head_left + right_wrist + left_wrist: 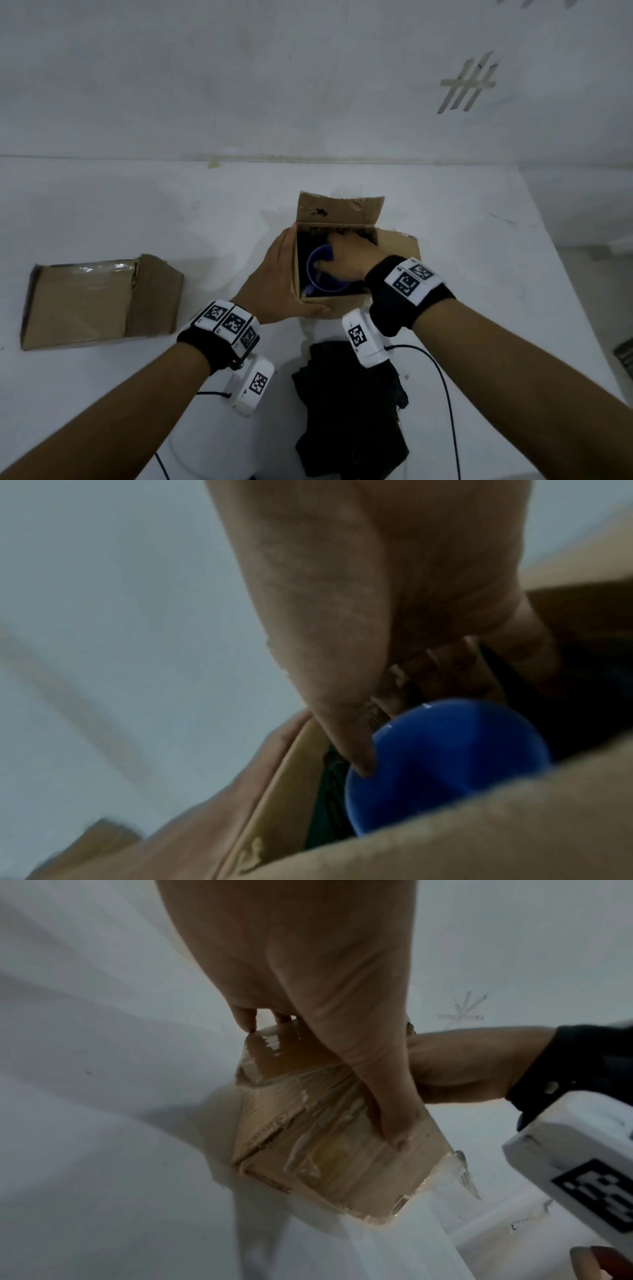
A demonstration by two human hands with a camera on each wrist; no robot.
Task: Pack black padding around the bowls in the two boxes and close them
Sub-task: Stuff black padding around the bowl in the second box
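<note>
An open cardboard box [394, 246] stands mid-table with its flaps up. Inside it sits a blue bowl [320, 279], and black padding [329, 799] fills the gap along its left side. My left hand [287, 277] grips the box's near left corner, thumb [394, 1131] on the front wall and fingers [245, 1018] on the left wall. My right hand [342, 250] reaches into the box and holds the bowl [445, 758] at its far rim, with the thumb [359, 758] on the bowl and the fingers curled behind it. A second box [96, 301] lies at the left, flaps down.
A loose pile of black padding [352, 404] lies on the white table [479, 257] just in front of the open box, between my forearms. Cables trail from the wrist cameras. A wall runs along the table's far edge, and the table's right edge drops off.
</note>
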